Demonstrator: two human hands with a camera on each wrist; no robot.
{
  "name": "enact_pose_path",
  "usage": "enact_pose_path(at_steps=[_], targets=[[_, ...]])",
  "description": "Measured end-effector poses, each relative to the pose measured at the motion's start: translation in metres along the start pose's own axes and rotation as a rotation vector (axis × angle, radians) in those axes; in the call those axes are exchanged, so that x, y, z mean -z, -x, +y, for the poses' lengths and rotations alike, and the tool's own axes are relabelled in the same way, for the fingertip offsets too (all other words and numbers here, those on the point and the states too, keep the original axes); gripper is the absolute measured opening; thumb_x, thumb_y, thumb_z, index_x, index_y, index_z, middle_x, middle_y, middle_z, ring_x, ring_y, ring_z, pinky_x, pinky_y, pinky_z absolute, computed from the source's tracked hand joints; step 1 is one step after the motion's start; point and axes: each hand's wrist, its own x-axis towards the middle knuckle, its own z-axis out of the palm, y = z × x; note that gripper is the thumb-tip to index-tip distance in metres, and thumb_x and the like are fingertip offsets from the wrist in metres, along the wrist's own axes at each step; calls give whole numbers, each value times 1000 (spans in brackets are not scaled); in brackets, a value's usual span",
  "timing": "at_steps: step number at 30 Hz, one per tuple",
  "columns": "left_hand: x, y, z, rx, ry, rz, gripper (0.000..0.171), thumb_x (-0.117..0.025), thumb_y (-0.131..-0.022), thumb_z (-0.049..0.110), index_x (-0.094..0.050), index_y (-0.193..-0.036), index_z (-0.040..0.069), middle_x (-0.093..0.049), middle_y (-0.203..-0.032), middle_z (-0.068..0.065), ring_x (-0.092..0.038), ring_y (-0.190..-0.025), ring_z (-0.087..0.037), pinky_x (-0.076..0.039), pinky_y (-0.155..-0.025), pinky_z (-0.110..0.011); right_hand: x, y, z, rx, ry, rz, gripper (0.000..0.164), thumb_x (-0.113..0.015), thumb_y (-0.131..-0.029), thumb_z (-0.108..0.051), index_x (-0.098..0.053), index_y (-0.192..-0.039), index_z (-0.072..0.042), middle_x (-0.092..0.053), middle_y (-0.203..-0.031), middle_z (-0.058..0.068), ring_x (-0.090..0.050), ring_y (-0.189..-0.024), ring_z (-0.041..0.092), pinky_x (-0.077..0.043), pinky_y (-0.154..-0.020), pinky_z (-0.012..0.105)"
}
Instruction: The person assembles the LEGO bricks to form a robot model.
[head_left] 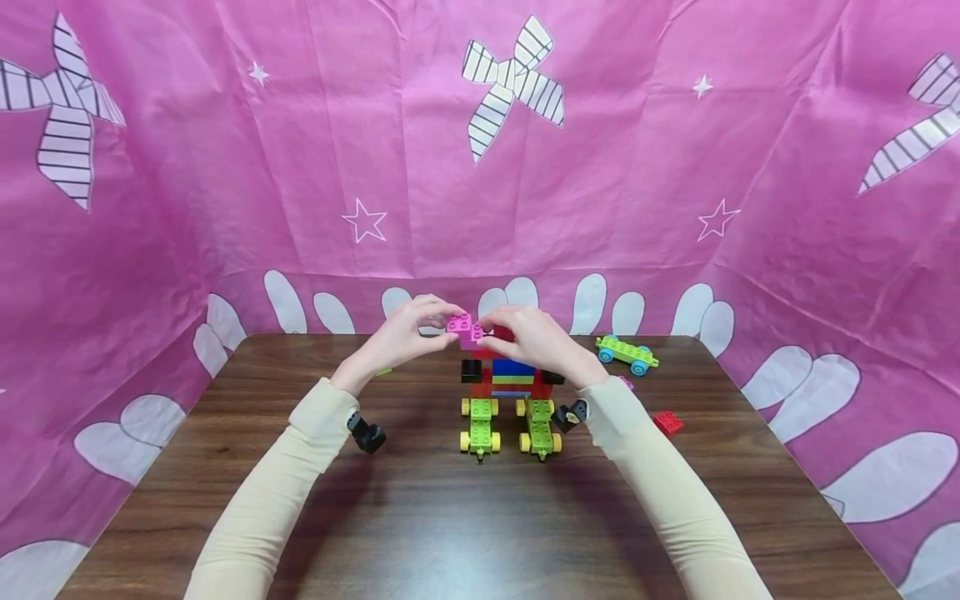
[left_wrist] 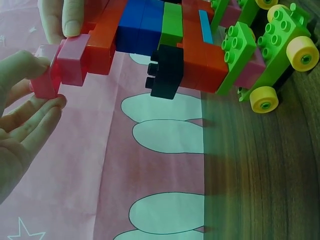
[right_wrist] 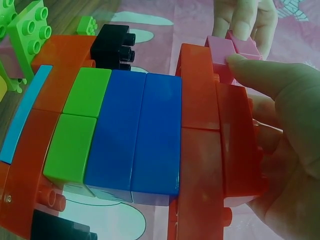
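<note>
A tall figure of stacked toy bricks stands on the table, with red bricks on top, blue bricks and green bricks below. Black bricks stick out at its sides, and its feet are lime wheeled bases with yellow wheels. At its upper left, my left hand pinches a pink brick between thumb and fingers. A second pink brick sits just beneath, on the red top. My right hand grips this lower brick, thumb against its near side.
Behind on the right stands a lime wheeled base with blue wheels. A loose red brick lies right of my right forearm, near a partly hidden pink piece. A small green brick lies to the left. Pink cloth hangs behind the table.
</note>
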Motion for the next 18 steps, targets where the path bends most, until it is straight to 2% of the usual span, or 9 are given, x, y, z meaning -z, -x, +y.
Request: enact_pose_path(at_steps=[4, 8, 18], targets=[[1, 0, 2, 15, -19, -10, 37, -69, -85, 26, -62, -121, 20, -58, -113, -2, -60, -99, -16, -56, -84, -32, 0, 0, 1, -2, 4, 1, 35, -63, -87, -39, -68, -111, -14, -70, -108, 2, -66, -97, 15, -55, -86, 34], [1, 0, 3, 17, -23, -12, 37, -68, -85, 27, -62, -121, 19, -58, -113, -3, -60, -99, -17, -56, -85, -36, 0, 0, 1, 0, 3, 4, 35, -63, -87, -39, -68, -111, -15, -70, -108, 2, -66, -97, 15, -55, -86, 34], [0, 0, 3, -43, -59, 10, 37, -69, -84, 18, -63, -120, 16, -58, -113, -4, -60, -96, -17, -56, -83, -37, -1, 0, 1, 3, -4, 9, 35, -63, -87, -39, -68, -111, -14, -70, -108, 1, -66, -98, 15, -55, -86, 34]])
